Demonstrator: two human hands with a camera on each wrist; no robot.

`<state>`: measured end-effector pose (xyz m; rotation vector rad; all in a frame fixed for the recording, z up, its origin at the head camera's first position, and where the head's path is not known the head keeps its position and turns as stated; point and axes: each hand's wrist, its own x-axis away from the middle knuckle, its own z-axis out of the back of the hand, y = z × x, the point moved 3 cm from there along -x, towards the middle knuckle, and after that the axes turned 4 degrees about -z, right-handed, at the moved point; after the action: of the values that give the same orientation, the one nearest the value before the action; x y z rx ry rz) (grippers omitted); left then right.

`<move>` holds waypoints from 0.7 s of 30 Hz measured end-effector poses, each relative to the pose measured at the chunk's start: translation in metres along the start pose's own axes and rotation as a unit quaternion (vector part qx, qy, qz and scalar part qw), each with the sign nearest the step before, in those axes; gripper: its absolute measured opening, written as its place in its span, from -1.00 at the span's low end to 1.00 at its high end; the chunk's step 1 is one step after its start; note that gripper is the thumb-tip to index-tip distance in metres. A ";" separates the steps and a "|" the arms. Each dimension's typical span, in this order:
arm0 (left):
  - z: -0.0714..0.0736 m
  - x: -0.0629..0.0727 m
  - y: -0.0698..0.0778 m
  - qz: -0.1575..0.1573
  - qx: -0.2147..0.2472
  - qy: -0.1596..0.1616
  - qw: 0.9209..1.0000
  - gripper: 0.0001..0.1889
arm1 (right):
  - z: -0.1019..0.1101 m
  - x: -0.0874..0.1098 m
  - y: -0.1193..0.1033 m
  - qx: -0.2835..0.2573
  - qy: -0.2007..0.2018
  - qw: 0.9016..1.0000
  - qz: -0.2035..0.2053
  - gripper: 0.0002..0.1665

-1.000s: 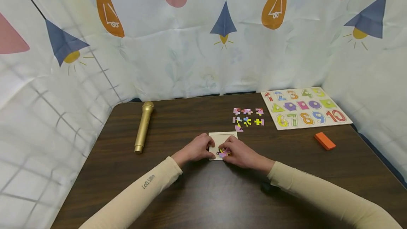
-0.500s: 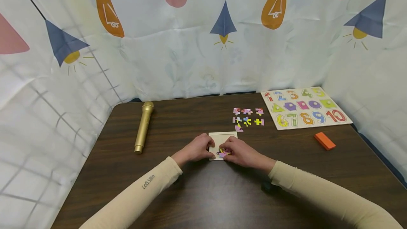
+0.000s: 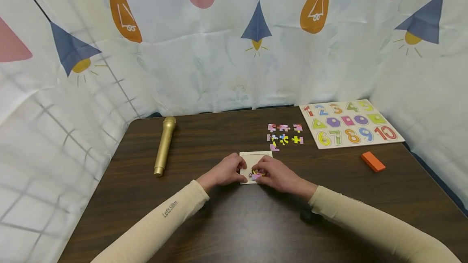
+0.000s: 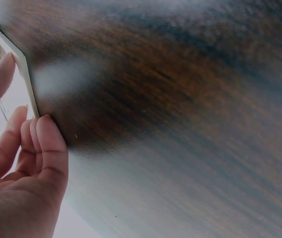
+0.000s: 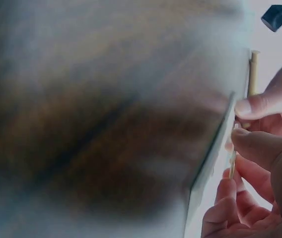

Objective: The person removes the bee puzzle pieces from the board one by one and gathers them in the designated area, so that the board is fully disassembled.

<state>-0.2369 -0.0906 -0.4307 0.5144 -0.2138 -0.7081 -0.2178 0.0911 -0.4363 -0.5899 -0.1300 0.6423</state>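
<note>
In the head view a small pale wooden puzzle tray [image 3: 252,158] lies on the dark table. My left hand [image 3: 231,169] holds its left side, fingers at the far part and thumb near the front corner. In the left wrist view those fingertips [image 4: 46,129] sit at the tray's edge. Over the tray's front part, my right hand [image 3: 276,173] pinches a thin jigsaw piece [image 5: 233,164] between thumb and fingers. Pink and yellow print [image 3: 257,176] shows beside the right fingertips, partly hidden by them. Behind the tray lie several loose jigsaw pieces [image 3: 284,139].
A gold microphone [image 3: 165,146] lies on the table's left side. At the back right is a number and shape board [image 3: 343,133], with an orange block [image 3: 373,161] in front of it. A patterned white curtain [image 3: 219,68] hangs behind the table.
The right hand has shifted very slightly over the tray, and the print at its fingertips shows a little differently. The left hand keeps its hold on the tray.
</note>
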 end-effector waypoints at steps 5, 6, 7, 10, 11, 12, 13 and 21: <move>-0.001 -0.001 0.000 0.004 0.000 0.000 1.000 -0.67 | 0.016 0.000 0.014 -0.012 0.026 0.999 -0.041 -0.70; -0.002 -0.001 -0.001 0.006 0.000 -0.001 1.000 -0.67 | 0.021 0.001 0.018 -0.016 0.030 0.998 -0.054 -0.69; -0.002 -0.001 -0.001 0.008 0.001 -0.002 1.000 -0.67 | 0.025 0.001 0.024 -0.016 0.034 0.997 -0.064 -0.69; -0.002 -0.001 -0.001 0.012 0.002 -0.003 1.000 -0.66 | 0.038 0.004 0.043 -0.016 0.048 0.993 -0.106 -0.68; -0.002 -0.001 0.000 0.012 0.002 -0.003 1.000 -0.66 | 0.042 0.005 0.049 -0.013 0.053 0.992 -0.116 -0.68; -0.002 -0.001 0.000 0.012 0.002 -0.002 1.000 -0.66 | 0.046 0.006 0.056 -0.011 0.058 0.990 -0.126 -0.67; -0.002 -0.001 0.000 0.012 0.002 -0.002 1.000 -0.66 | 0.049 0.007 0.062 -0.006 0.062 0.989 -0.132 -0.67; -0.001 0.000 0.001 0.011 -0.001 -0.002 1.000 -0.66 | 0.061 0.015 0.092 0.022 0.061 0.983 -0.170 -0.66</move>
<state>-0.2365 -0.0898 -0.4309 0.5079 -0.2225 -0.6887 -0.2720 0.1890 -0.4380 -0.5463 -0.0975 0.2751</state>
